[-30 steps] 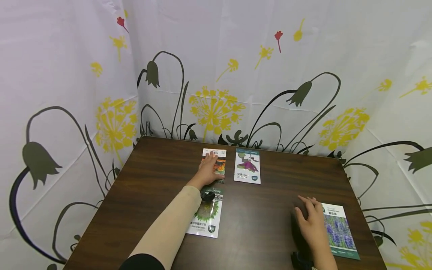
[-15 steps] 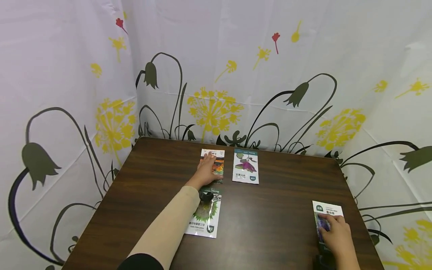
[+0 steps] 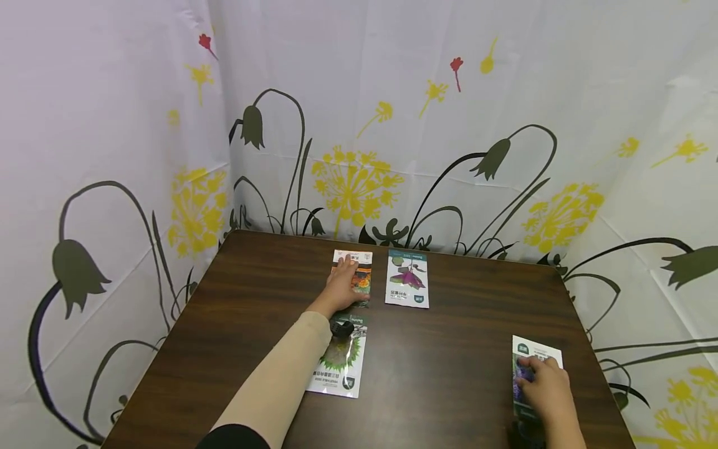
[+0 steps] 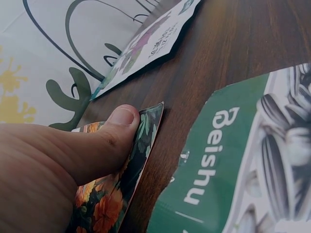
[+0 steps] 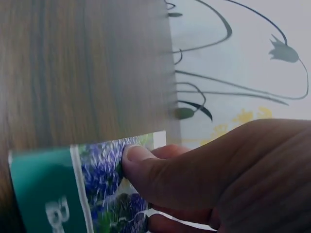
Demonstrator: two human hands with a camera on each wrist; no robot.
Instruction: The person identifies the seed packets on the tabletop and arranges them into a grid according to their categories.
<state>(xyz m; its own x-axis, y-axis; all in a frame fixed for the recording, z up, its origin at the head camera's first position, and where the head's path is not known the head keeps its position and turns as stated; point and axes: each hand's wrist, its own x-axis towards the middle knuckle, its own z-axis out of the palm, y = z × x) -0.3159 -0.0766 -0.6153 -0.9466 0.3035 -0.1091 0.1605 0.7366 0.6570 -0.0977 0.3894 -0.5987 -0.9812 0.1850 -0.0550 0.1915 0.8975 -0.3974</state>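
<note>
My left hand (image 3: 337, 289) rests with its fingers spread on a seed packet with orange flowers (image 3: 362, 282) at the back of the table; the thumb lies on the packet near its edge in the left wrist view. My right hand (image 3: 546, 392) grips a purple-flower seed packet (image 5: 104, 171) at the right, thumb on its printed face, fingertips partly hidden behind it. A seed packet with a purple bloom (image 3: 407, 279) lies right of the left hand. Under the left wrist is a sunflower seed packet (image 3: 335, 374), its upper part partly covered by the arm.
The dark wooden table (image 3: 437, 368) reaches back to a white curtain (image 3: 336, 56) printed with flowers. The curtain also stands along the left and right sides. A dark band with a small device (image 3: 342, 328) sits at the left wrist.
My right hand has moved right onto the purple-flower packet and taken hold of it, then shifted slightly left with it. The left hand stays on the orange-flower packet.
</note>
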